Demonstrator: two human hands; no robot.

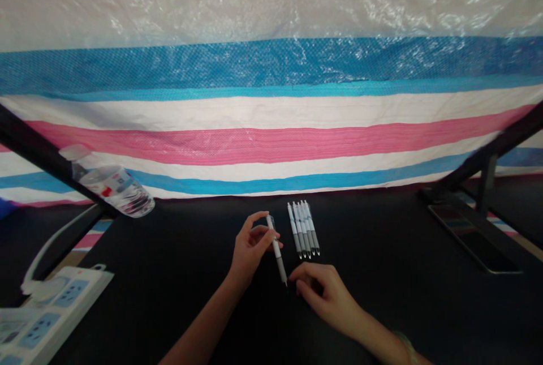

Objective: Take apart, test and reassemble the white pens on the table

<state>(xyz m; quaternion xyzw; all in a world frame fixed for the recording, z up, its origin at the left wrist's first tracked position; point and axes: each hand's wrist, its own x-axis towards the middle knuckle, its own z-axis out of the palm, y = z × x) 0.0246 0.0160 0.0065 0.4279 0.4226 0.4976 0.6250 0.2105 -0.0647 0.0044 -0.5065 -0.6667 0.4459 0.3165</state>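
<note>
My left hand point(254, 243) grips a white click pen point(275, 243) with a grey grip section, its fingers near the upper half of the barrel. The pen slants with its thin tip down and to the right. Close beside that tip is my right hand point(324, 294), thumb and forefinger curled toward each other. Whether anything small sits between those fingertips cannot be made out. Behind the right hand, several similar white and grey pens point(303, 229) lie side by side in a row on the black table point(178, 286), tips toward me.
On the left, a clear plastic bottle point(123, 189) leans near a black frame bar, and a white power strip point(55, 308) has a plug and cable in it. A phone point(473, 237) lies at the right. A striped plastic sheet point(271, 144) hangs behind the table.
</note>
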